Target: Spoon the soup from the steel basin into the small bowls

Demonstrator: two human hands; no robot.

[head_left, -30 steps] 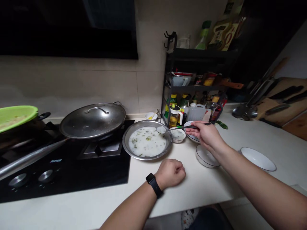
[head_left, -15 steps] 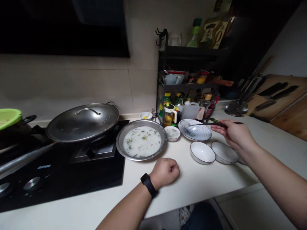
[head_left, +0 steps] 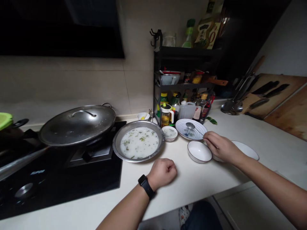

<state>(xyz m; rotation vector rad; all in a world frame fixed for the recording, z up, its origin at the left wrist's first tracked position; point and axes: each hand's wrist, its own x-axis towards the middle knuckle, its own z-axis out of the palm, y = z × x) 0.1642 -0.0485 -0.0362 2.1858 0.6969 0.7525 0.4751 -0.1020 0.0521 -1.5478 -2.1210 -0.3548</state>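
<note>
Your right hand (head_left: pixel 222 148) hovers low over the surface, its grip narrow and half-curled, with the fingertips (head_left: pixel 206 136) just beside the rim of the striped plate (head_left: pixel 183 131). Nothing shows in that grip, though the dim light and curled fingers make it hard to be sure. A spoon (head_left: pixel 190 126) lies on the plate. The white bowl (head_left: pixel 199 151) stands just left of your right hand, and the white dish (head_left: pixel 248 150) sits partly behind and under it.

Your left hand (head_left: pixel 163 173), with a black watch (head_left: pixel 144 187) on the wrist, rests near the front edge of the surface, its grip closed in an empty fist. Beyond it is the steel plate (head_left: pixel 138 123), holding milky liquid (head_left: pixel 139 143) flecked with green. The small bowl (head_left: pixel 169 133) stands between the steel plate and the striped plate. To the left, a lidded wok (head_left: pixel 76 124) sits on the hob (head_left: pixel 59 185). A bottle rack (head_left: pixel 184 54) stands at the back edge.
</note>
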